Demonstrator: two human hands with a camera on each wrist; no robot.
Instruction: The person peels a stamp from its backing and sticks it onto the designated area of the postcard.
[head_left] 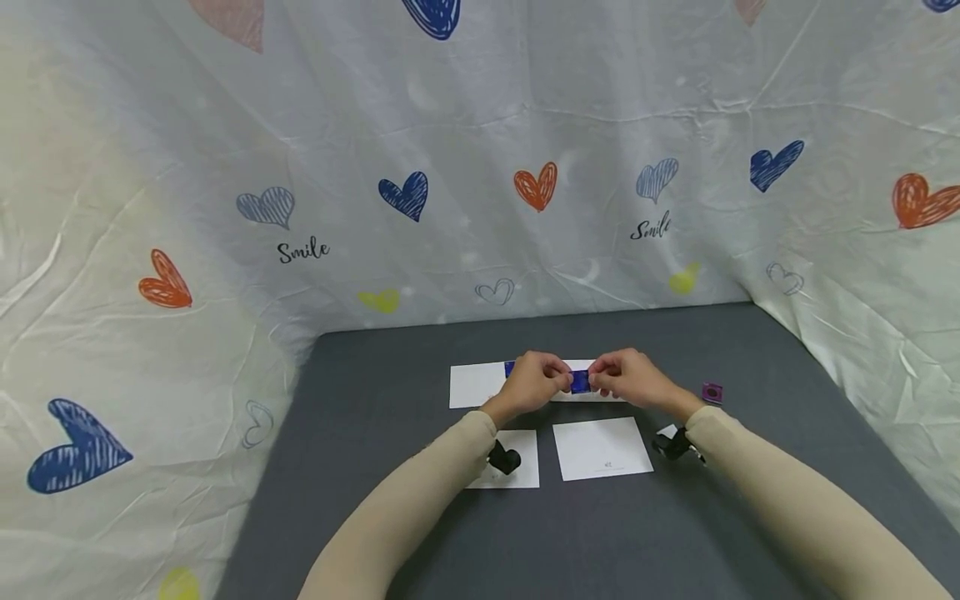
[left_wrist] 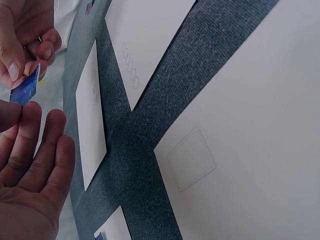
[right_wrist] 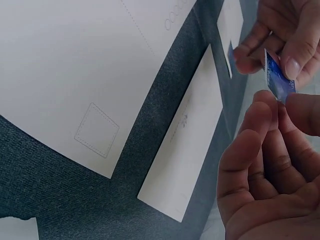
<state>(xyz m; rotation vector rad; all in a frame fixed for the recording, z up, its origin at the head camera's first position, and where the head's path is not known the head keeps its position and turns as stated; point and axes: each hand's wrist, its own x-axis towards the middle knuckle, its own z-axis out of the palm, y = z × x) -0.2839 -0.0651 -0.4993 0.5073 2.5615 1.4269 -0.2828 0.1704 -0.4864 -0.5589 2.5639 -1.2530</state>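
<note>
A small blue postage stamp [head_left: 580, 382] with a toothed edge is held up between both hands. My left hand [head_left: 531, 382] pinches one end between thumb and fingertip; its other fingers are bent loosely in the left wrist view. The opposite end of the stamp [right_wrist: 280, 80] is pinched by my right hand [head_left: 633, 379]. Behind and below the hands lie white envelopes on the grey table, one at the back left [head_left: 472, 387] and one at the back right [head_left: 581, 364]. A blue patch [head_left: 509, 367] shows on the back left envelope, partly hidden by my left hand.
Nearer me lie a front left envelope [head_left: 525, 454], partly under my left forearm, and a front right envelope [head_left: 603, 450]. A purple square piece [head_left: 712, 392] lies beyond my right wrist. A white patterned curtain [head_left: 465, 250] hangs behind the grey table [head_left: 525, 542].
</note>
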